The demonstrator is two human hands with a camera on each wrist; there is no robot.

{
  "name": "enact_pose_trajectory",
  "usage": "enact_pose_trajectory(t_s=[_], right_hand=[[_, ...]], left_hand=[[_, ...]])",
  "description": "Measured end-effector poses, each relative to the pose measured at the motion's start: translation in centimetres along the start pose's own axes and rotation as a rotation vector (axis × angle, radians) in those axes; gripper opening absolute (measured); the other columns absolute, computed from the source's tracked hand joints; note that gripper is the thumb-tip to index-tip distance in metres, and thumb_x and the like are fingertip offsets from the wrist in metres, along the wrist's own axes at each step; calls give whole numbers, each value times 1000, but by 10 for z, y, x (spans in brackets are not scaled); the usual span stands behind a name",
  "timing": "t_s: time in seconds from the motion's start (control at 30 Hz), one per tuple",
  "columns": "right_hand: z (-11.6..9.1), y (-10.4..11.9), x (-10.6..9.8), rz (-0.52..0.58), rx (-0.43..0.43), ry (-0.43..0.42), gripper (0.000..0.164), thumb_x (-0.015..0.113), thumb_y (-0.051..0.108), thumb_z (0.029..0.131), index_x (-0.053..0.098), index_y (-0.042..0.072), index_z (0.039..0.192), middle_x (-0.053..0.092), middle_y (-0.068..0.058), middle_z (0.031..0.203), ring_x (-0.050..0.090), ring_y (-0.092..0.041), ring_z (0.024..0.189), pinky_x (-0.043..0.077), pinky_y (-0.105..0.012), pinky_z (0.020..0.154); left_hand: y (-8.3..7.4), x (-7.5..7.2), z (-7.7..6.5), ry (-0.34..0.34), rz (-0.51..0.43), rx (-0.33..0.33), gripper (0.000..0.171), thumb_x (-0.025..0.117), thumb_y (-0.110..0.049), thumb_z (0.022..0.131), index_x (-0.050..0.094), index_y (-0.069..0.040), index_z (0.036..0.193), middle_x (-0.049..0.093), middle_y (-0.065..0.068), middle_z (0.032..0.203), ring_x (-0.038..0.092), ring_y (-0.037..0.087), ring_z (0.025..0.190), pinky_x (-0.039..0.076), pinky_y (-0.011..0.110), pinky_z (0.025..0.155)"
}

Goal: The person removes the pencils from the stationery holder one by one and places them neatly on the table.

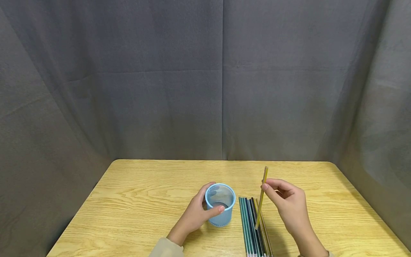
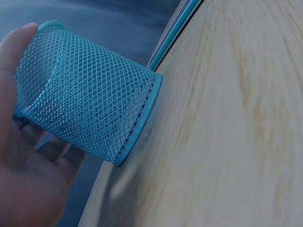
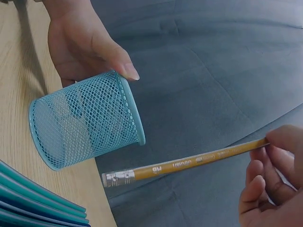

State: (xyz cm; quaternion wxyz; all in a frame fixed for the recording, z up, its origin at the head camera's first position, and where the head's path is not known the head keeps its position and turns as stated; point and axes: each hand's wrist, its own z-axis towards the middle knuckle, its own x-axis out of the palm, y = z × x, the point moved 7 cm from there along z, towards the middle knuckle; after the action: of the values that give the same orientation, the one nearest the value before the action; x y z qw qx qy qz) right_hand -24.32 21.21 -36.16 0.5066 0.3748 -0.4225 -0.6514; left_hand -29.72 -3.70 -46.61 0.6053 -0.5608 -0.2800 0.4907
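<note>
A light blue mesh pen cup stands upright on the wooden table, its inside bare of pencils. My left hand holds it from the left, thumb over the near rim and fingers round the far side; the left wrist view shows the cup's base at the tabletop. Between thumb and fingertips, my right hand pinches a yellow pencil by its upper part. That pencil hangs steeply, slightly tilted, right of the cup. Its metal ferrule is at the lower end, away from the fingers.
Several pencils lie side by side just right of the cup, green ones at left, then dark ones, yellow ones at right. Grey cloth hangs behind and at both sides of the table.
</note>
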Motion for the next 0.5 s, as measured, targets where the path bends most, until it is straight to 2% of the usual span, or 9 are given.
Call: enact_pose_trajectory(t_s=[0.2, 0.5], right_hand=[[2, -7, -1, -98, 35, 14, 26, 73, 14, 91, 71, -7, 107, 73, 0, 94, 65, -9, 86, 51, -21, 77], [4, -21, -3, -147, 99, 41, 29, 73, 22, 92, 72, -2, 109, 72, -4, 95, 63, -10, 88, 51, -22, 76]], left_hand=[[-1, 0, 0, -1, -4, -7, 74, 75, -26, 90, 34, -26, 151, 54, 7, 135, 51, 28, 125, 38, 53, 104], [0, 0, 0, -4, 11, -6, 72, 75, -27, 90, 36, -28, 150, 55, 4, 134, 52, 27, 125, 38, 53, 104]])
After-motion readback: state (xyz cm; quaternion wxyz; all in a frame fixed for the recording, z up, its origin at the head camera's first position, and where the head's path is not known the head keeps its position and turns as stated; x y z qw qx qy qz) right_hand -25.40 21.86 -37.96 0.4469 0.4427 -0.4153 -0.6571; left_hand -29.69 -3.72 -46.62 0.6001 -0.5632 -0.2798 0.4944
